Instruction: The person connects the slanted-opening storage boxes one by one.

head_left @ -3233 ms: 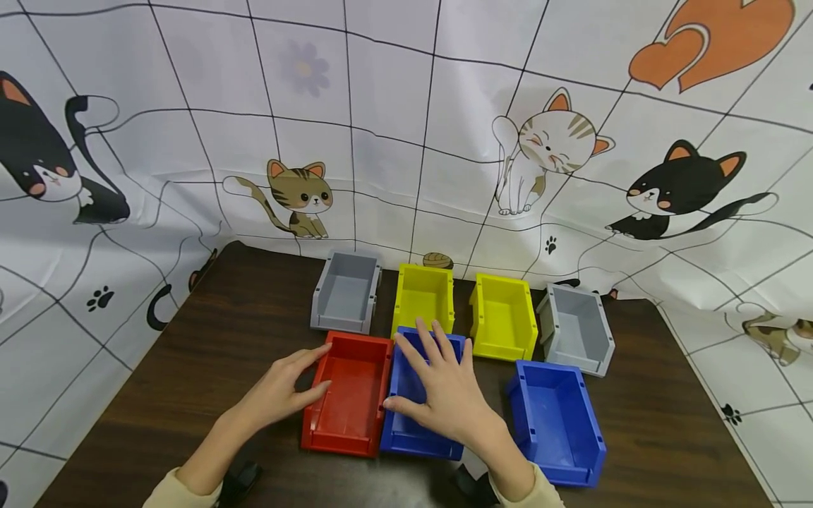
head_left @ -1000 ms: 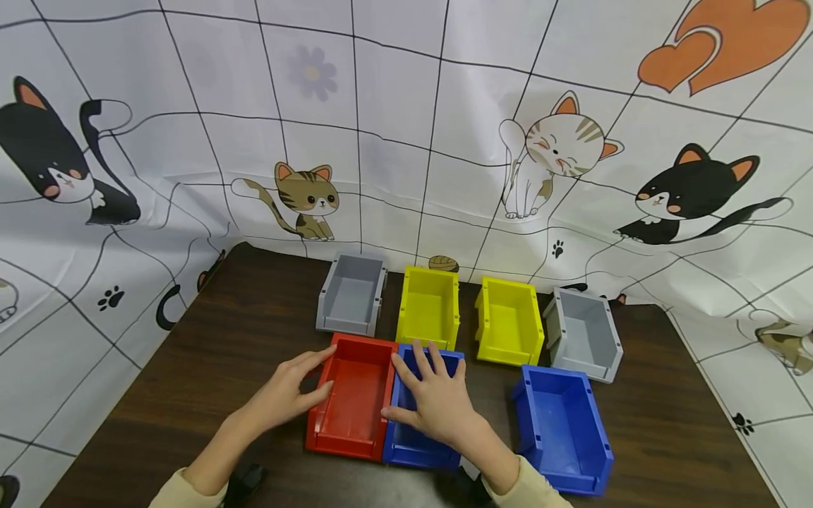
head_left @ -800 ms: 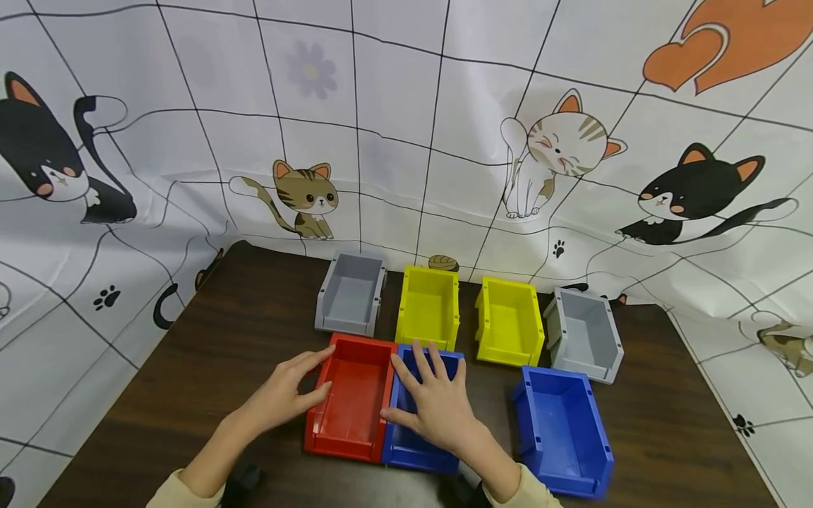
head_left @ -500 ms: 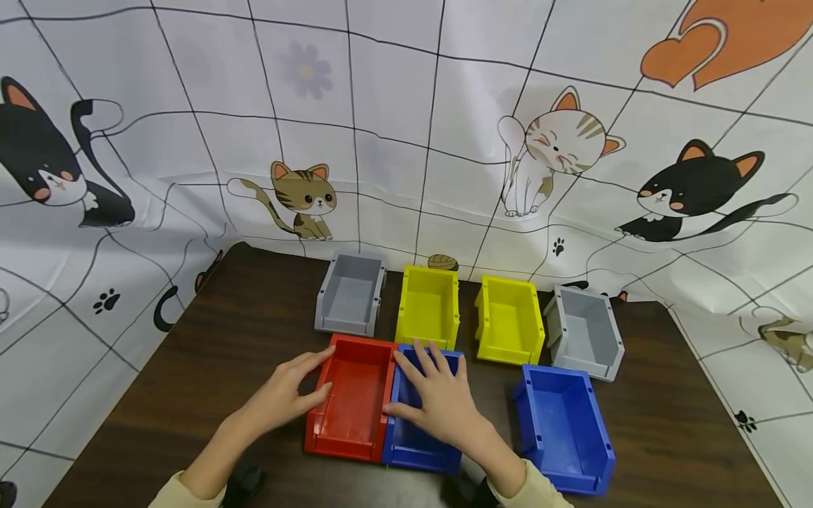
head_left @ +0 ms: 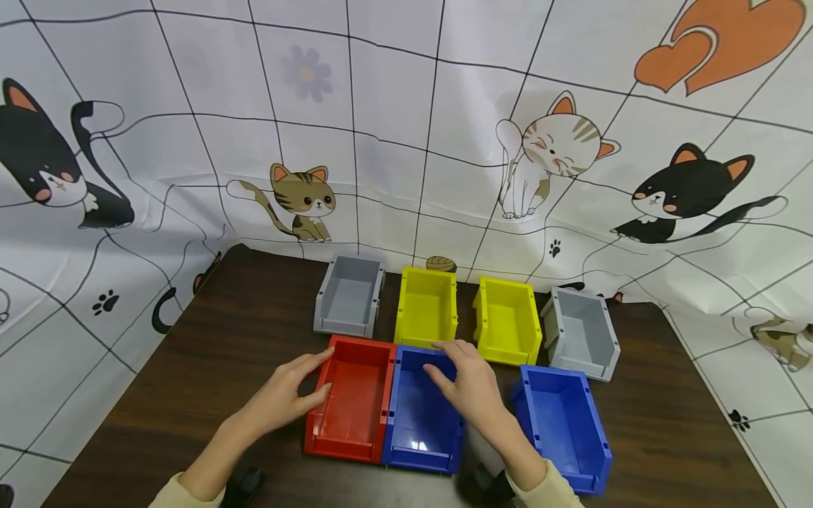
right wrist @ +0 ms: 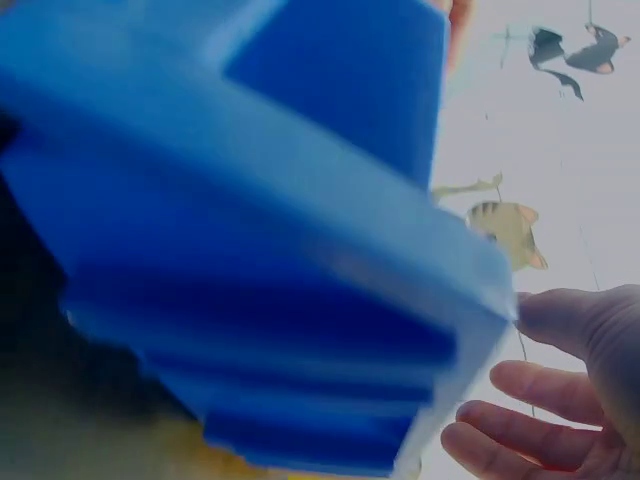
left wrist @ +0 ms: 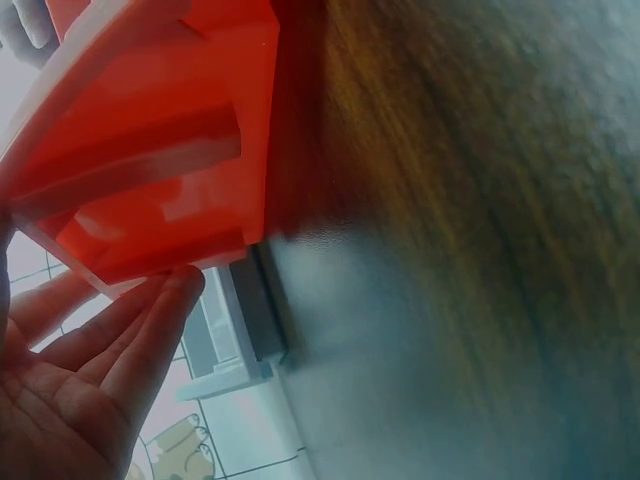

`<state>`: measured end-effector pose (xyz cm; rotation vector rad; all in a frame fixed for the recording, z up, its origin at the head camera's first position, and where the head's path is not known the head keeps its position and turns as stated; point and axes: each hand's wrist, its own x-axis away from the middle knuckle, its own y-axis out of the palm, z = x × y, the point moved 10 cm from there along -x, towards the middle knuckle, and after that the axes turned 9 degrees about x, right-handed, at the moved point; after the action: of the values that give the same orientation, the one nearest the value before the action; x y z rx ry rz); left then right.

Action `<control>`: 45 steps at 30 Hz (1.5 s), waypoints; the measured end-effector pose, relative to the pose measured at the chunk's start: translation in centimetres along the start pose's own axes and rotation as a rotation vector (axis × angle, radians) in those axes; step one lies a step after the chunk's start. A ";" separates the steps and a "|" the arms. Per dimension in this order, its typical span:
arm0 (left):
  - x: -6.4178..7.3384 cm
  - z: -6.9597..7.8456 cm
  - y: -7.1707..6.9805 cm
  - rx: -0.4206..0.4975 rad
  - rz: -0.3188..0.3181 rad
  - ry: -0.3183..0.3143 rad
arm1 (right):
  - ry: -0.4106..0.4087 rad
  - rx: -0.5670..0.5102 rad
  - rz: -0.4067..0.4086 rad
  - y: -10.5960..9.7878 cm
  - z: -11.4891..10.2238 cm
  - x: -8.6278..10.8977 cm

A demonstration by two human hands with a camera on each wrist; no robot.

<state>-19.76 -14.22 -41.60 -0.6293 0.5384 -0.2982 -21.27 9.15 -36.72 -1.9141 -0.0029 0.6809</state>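
A red plastic storage bin (head_left: 356,395) stands side by side with a blue storage bin (head_left: 422,416) at the table's centre. My left hand (head_left: 276,396) is at the red bin's left wall, index finger by the back corner and thumb at the rim. Extended fingers (left wrist: 150,335) reach the red bin (left wrist: 170,130) in the left wrist view. My right hand (head_left: 473,388) hovers at the blue bin's right rear side, loosely bent, with nothing held. The right wrist view shows the thumb (right wrist: 555,318) close to the blue bin's (right wrist: 250,230) corner.
A second blue bin (head_left: 562,423) stands to the right. Behind are a grey bin (head_left: 348,303), two yellow bins (head_left: 427,303) and another grey bin (head_left: 583,335) on the dark wooden table (head_left: 209,331). A cat-print curtain (head_left: 406,141) hangs behind the table.
The blue bin has come toward me, its front now nearly level with the red bin's. My right hand has just lifted from it and drawn right, fingers no longer spread. Left hand stays put.
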 end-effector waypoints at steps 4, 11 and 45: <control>0.0 0.1 0.0 0.000 0.004 0.014 | 0.040 -0.015 0.011 -0.7 1.4 0.0; 0.0 0.2 0.0 0.002 0.007 0.003 | 0.076 -0.057 0.042 -1.9 3.6 0.3; -0.1 0.0 0.2 -0.005 -0.005 -0.007 | 0.368 0.134 0.209 -8.3 14.9 7.5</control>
<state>-19.83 -14.04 -41.64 -0.6361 0.5308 -0.2993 -19.37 27.68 -37.33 -1.8990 0.4692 0.4433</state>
